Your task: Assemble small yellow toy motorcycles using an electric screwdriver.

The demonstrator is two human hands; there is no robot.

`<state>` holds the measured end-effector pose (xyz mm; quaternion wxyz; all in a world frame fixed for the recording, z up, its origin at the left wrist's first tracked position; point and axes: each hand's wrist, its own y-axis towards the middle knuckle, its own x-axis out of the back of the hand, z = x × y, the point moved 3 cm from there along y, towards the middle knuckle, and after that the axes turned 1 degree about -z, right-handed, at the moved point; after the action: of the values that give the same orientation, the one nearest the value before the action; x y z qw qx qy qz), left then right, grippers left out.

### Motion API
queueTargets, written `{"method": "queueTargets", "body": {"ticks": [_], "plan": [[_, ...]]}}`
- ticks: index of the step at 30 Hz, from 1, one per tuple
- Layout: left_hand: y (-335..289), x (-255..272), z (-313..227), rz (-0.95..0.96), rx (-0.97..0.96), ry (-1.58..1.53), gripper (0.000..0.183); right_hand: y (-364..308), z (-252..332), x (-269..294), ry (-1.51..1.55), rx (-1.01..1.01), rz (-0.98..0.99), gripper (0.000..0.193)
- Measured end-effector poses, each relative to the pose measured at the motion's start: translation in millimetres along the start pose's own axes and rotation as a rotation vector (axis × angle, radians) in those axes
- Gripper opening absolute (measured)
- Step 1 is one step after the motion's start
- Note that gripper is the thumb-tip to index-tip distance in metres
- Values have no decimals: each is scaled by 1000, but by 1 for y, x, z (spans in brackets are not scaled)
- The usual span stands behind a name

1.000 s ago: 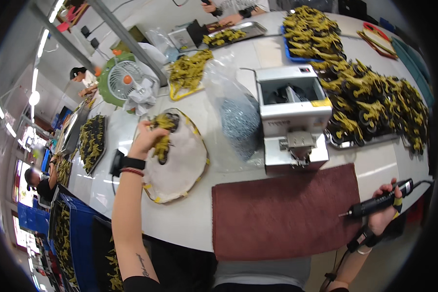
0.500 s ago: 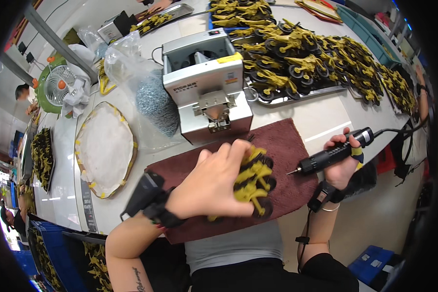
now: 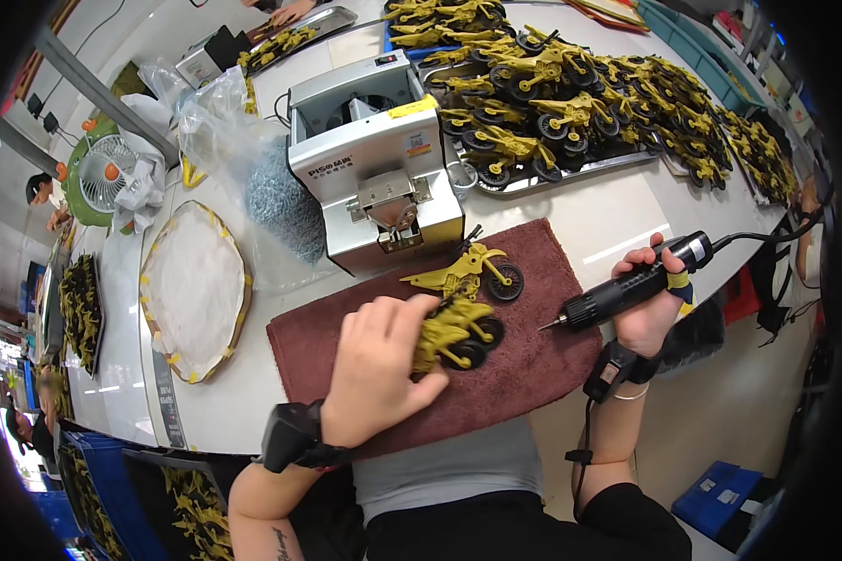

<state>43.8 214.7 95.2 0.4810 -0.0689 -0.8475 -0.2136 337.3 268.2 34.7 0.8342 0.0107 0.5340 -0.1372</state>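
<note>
My left hand (image 3: pixel 379 369) is closed round yellow toy motorcycles (image 3: pixel 460 325) with black wheels, low over a brown towel (image 3: pixel 543 280). The hand hides part of them, so I cannot tell how many it holds. Just beyond lies another toy motorcycle (image 3: pixel 460 273), its black front wheel toward the right. In my right hand (image 3: pixel 647 313) is a black electric screwdriver (image 3: pixel 627 292). Its thin bit points left above the towel's right side, apart from the toys.
A silver screw feeder (image 3: pixel 374 159) stands behind the towel, beside a clear bag of screws (image 3: pixel 285 206). Many toy motorcycles are heaped on a metal tray (image 3: pixel 571 173) at the far right. To the left are a round white tray (image 3: pixel 195 290) and a green fan (image 3: pixel 103 173).
My left hand has moved left and slightly down. One toy motorcycle now lies separately on the towel beyond it. The screwdriver has shifted slightly left.
</note>
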Motion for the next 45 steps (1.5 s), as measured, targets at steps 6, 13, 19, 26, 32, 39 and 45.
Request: {"method": "queueTargets", "body": {"ticks": [6,13,19,26,32,39,45], "plan": [[-25,34,34,-21,198,-60,52,0,-5,-2,-2,-4,-28,28],[-32,47,21,-120,287,-31,53,0,2,2,-5,-29,12,28],[-27,-12,-23,93,23,-227,64,3,0,-4,4,-63,43,28],[-39,-1,-17,-86,81,-180,56,-6,5,-10,-81,8,76,31],[-58,-11,-4,-144,186,-69,39,-37,5,-87,-324,161,516,35],[-60,-5,-1,-29,159,-193,45,-37,-30,-196,-399,70,874,19],[-63,0,2,10,135,-211,58,-20,-91,-243,-508,-20,1047,12]]}}
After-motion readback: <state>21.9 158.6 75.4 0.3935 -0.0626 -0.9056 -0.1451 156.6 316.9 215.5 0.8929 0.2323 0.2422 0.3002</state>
